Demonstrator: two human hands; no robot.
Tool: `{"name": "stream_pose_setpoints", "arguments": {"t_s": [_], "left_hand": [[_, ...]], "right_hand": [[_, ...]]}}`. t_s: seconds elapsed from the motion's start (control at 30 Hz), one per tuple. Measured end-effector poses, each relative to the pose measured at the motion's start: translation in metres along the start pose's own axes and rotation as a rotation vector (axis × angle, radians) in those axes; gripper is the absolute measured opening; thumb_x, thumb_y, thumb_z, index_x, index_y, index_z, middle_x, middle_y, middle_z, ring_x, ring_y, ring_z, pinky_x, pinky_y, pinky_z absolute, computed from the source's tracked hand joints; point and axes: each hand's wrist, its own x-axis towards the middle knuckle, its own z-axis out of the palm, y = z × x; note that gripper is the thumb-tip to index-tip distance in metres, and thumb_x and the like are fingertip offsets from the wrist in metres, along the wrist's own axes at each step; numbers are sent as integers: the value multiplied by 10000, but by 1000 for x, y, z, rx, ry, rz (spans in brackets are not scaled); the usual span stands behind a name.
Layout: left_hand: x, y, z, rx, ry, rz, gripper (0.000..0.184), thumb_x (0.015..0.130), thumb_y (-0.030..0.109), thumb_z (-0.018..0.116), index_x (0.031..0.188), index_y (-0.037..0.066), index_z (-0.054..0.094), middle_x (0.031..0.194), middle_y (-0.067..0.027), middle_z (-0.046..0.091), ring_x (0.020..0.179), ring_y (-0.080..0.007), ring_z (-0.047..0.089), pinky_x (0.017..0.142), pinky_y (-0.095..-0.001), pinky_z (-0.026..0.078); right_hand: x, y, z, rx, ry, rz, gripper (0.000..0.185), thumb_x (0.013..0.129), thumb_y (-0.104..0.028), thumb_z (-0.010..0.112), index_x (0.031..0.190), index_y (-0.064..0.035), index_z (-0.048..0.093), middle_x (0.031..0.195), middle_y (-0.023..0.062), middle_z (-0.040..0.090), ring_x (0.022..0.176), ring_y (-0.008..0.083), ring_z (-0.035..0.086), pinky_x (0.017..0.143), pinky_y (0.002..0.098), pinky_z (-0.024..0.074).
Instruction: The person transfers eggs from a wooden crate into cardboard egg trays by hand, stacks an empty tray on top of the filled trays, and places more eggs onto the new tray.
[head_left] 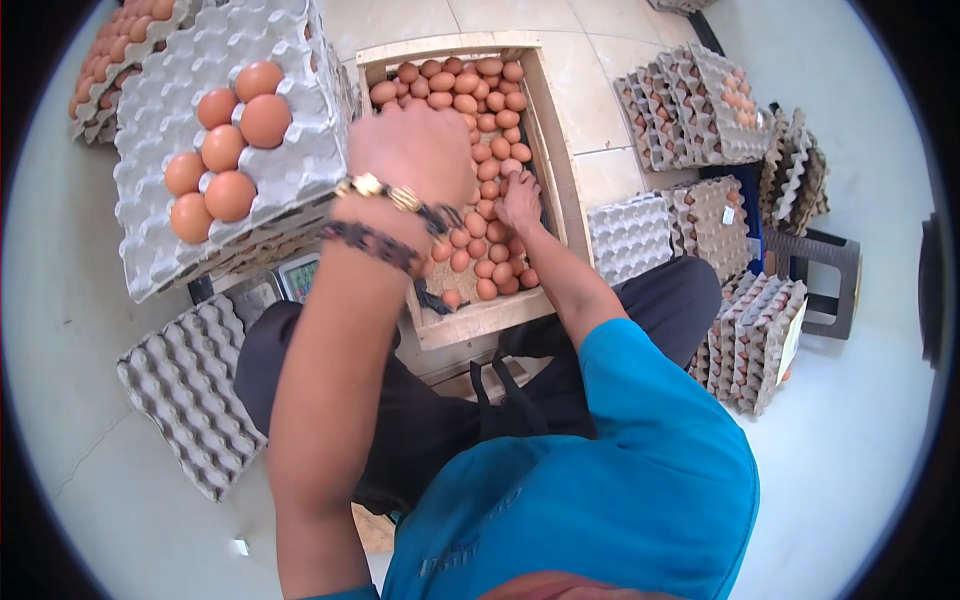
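Observation:
A wooden crate [450,42] holds many brown eggs [497,232] over a sandy-coloured bottom. My left hand [415,150], blurred, is over the crate's upper left part; its fingers are hidden behind the back of the hand, and bracelets circle the wrist. My right hand [518,203] reaches into the crate's right side, its bent fingers around an egg [511,167]. To the left, a tall stack of grey egg trays [160,130] carries several brown eggs [223,148] on its top tray.
An empty grey tray [195,390] lies on the floor at left, near a scale with a display [299,278]. Stacked trays with eggs [690,105] stand at right, with more trays [750,340] below, beside a grey plastic stool [845,270]. Another egg stack [120,50] is at upper left.

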Motion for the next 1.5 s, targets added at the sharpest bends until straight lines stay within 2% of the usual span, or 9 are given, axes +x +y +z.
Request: {"name": "stream_pose_setpoints", "arguments": {"t_s": [0.23,0.33,0.6,0.8,1.1,1.2,1.23,1.4,1.5], "left_hand": [[-19,78,59,162,8,133,156,869,212,605,961,132,703,905,-20,701,902,-186,667,684,-352,460],[-14,94,73,219,-325,169,159,889,229,596,958,148,712,889,-15,705,894,-173,663,678,-348,438],[-8,78,54,214,-192,64,177,914,242,578,976,134,703,922,-15,680,907,-171,634,713,-367,419],[-9,81,57,227,-192,54,198,937,204,541,1032,121,694,946,-24,662,907,-191,614,733,-380,415],[-10,70,40,309,-182,-54,212,944,193,532,1055,114,695,961,-20,657,916,-193,604,779,-405,411],[-9,73,44,251,-200,-38,215,942,192,533,1057,115,698,970,-25,663,928,-203,612,790,-408,419],[-9,74,46,220,-212,-25,216,941,193,534,1057,116,700,975,-26,666,933,-206,615,793,-409,422],[-4,83,56,194,-206,15,206,922,232,563,1033,134,708,995,-26,684,968,-196,625,767,-382,427],[-6,85,49,167,-251,86,204,890,283,603,987,148,721,962,-11,698,953,-184,637,747,-367,429]], "right_hand": [[9,-11,-1,118,190,6,210,767,-143,625,913,-5,565,1090,218,582,970,371,597,833,488,500],[38,-36,-18,435,177,73,237,748,-109,606,954,3,576,1034,217,600,986,384,583,805,492,480],[131,-120,-67,352,234,-258,706,751,-376,775,1360,-197,467,1266,261,502,1114,439,558,956,473,479],[166,-151,-51,106,63,-184,858,715,-630,731,1410,-216,445,1419,273,386,1238,450,475,1025,493,432],[173,-173,-44,-28,32,-55,802,687,-599,720,1289,-86,584,1436,180,416,1250,400,457,1007,436,453],[161,-164,-60,284,45,-63,726,659,-488,784,1251,-104,612,1362,279,425,1302,382,400,1016,400,448],[172,-157,-45,267,195,-203,619,727,-483,767,1168,-67,639,1257,252,520,1161,325,538,867,394,533],[122,-113,-70,1732,-595,125,431,906,-515,604,1021,-102,559,974,116,565,712,184,581,495,230,480],[63,-85,-96,2111,-695,168,452,899,-541,604,1030,-114,530,963,100,546,723,190,547,511,232,474]]}}
